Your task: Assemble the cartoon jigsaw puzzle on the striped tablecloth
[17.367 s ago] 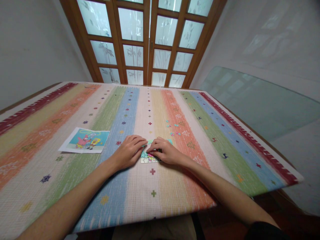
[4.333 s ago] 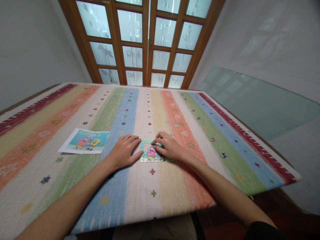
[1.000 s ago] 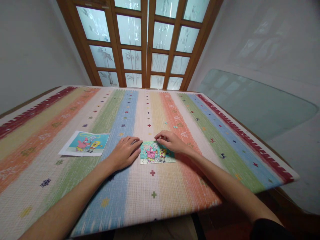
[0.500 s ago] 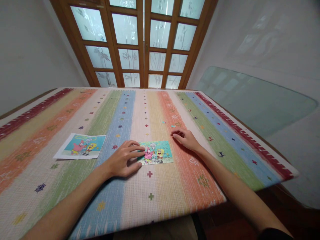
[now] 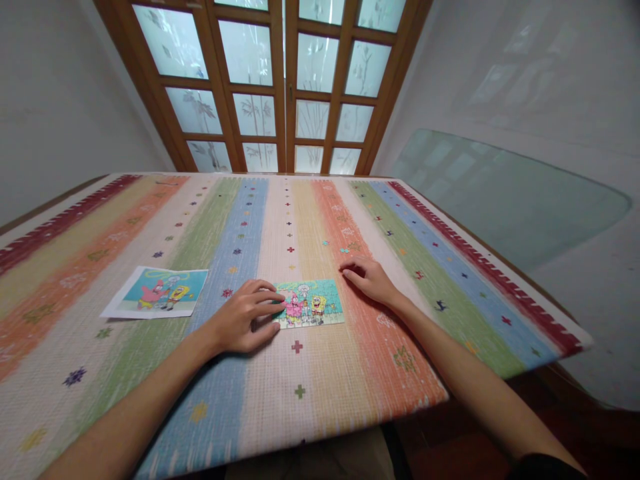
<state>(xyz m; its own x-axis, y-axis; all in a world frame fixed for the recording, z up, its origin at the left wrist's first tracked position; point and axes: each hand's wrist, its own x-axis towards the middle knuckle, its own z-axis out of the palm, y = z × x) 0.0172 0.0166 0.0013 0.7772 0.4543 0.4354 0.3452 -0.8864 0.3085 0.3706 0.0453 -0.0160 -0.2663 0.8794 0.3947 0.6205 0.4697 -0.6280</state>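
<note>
A small jigsaw puzzle (image 5: 316,305) with cartoon figures on a turquoise ground lies on the striped tablecloth in front of me. My left hand (image 5: 253,317) rests at its left edge, fingers spread, the fingertips touching or just over that side. Beyond the puzzle's upper right corner is my right hand (image 5: 367,279), its fingers curled in toward the thumb. Whatever those fingertips may hold is hidden. Two small turquoise bits that look like loose puzzle pieces lie past it: one piece (image 5: 325,243) on the yellow stripe, another piece (image 5: 345,251) on the orange stripe.
A printed picture (image 5: 159,293) of the same cartoon figures lies on the cloth to the left. The tablecloth (image 5: 300,363) has its front edge close to me. Wooden glazed doors (image 5: 286,87) stand behind the table, and a pale glass panel (image 5: 510,193) is at the right wall.
The view has shifted slightly, so everything sits a little further left and up. Both hands hold nearly the same pose and place by the puzzle.
</note>
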